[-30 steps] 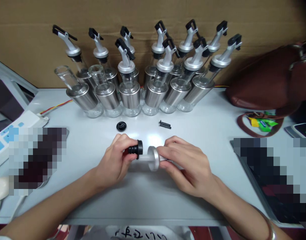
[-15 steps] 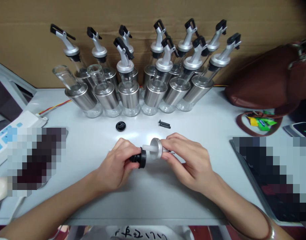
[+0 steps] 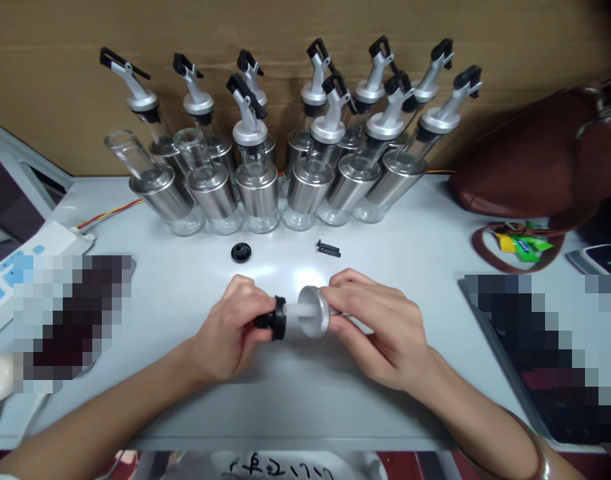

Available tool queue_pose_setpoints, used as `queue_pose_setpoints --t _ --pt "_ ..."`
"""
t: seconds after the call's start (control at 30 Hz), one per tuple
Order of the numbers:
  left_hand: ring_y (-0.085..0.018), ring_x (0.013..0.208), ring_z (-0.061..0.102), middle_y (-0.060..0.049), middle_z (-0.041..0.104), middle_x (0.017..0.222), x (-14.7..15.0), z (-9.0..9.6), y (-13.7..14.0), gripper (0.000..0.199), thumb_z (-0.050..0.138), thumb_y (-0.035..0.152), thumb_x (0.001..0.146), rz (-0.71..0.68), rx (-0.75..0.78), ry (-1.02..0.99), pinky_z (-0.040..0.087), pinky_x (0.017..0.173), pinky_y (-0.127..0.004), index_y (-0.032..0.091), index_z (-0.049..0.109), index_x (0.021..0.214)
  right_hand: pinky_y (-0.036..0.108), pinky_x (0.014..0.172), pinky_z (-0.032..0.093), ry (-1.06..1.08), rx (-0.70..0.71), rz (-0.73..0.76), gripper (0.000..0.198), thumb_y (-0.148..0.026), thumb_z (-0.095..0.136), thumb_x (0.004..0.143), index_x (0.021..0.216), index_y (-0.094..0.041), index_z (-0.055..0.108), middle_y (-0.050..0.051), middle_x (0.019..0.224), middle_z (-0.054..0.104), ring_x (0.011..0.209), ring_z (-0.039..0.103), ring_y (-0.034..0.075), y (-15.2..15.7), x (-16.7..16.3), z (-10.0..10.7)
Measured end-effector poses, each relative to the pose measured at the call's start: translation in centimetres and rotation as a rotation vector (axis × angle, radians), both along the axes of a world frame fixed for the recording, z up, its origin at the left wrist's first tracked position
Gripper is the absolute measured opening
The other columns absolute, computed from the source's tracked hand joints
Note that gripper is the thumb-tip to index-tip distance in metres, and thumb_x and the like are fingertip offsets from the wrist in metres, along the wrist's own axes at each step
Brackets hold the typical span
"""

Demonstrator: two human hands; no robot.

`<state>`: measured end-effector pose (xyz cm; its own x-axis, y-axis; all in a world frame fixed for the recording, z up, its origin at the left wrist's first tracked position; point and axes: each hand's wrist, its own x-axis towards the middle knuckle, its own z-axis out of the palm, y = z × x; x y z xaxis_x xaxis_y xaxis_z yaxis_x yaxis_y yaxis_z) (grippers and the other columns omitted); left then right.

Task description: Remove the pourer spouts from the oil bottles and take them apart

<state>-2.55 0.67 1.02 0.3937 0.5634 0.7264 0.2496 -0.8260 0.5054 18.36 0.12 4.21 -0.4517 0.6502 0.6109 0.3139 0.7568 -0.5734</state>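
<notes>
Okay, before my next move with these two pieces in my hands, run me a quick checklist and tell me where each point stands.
1. Left hand gripping the black stopper: ok.
2. Right hand holding the silver spout, hollow side facing the stopper: ok.
3. White tube pointing at the stopper: ok. Whether its tip is inside: cannot tell.
4. Silver spout flush against the stopper: not ok, a gap shows between them.
5. Round black part and thin black pieces in view on the table: ok.
6. Front-left bottle fitted with a spout: not ok, its neck is bare.
</notes>
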Motion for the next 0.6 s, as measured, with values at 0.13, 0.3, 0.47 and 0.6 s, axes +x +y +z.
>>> queue_pose_setpoints --t 0.13,0.3,0.47,0.6 --pt "-0.013 0.057 0.052 -0.001 0.059 0.07 0.0 0.7 -0.4 0.02 0.038 0.032 0.101 -0.019 0.007 0.008 0.046 0.064 -0.031 0.019 0.053 0.097 0.028 0.063 0.049 -0.037 0.012 -0.028 0.016 -0.017 0.046 0.096 0.09 -0.014 0.06 0.003 0.066 0.061 0.058 0.051 0.013 0.1 -0.1 -0.3" --pt "-0.012 0.054 0.054 0.0 0.06 0.067 0.0 1.8 -0.6 0.022 0.034 0.027 0.102 -0.017 0.084 0.097 0.045 0.061 -0.032 0.019 0.053 0.093 0.029 0.062 0.048 0.029 0.025 0.012 0.016 -0.018 0.045 0.096 0.091 -0.016 0.06 0.001 0.063 0.058 0.054 0.047 0.013 0.0 -0.2 -0.4" --pt "-0.013 0.057 0.056 -0.002 0.062 0.069 -0.2 1.7 -0.5 0.021 0.034 0.026 0.101 -0.012 0.097 0.092 0.044 0.064 -0.033 0.017 0.053 0.099 0.031 0.061 0.047 0.051 0.03 0.045 0.02 -0.021 0.043 0.097 0.09 -0.015 0.061 0.001 0.059 0.053 0.052 0.043 0.013 -0.2 -0.1 0.0" --pt "-0.013 0.056 0.053 -0.001 0.062 0.071 -0.2 0.7 -0.7 0.019 0.037 0.028 0.101 0.019 0.047 0.015 0.044 0.066 -0.034 0.019 0.053 0.105 0.03 0.06 0.047 0.055 0.051 0.091 0.023 -0.02 0.041 0.097 0.088 -0.015 0.061 -0.001 0.056 0.05 0.05 0.041 0.012 -0.4 -0.3 0.2"
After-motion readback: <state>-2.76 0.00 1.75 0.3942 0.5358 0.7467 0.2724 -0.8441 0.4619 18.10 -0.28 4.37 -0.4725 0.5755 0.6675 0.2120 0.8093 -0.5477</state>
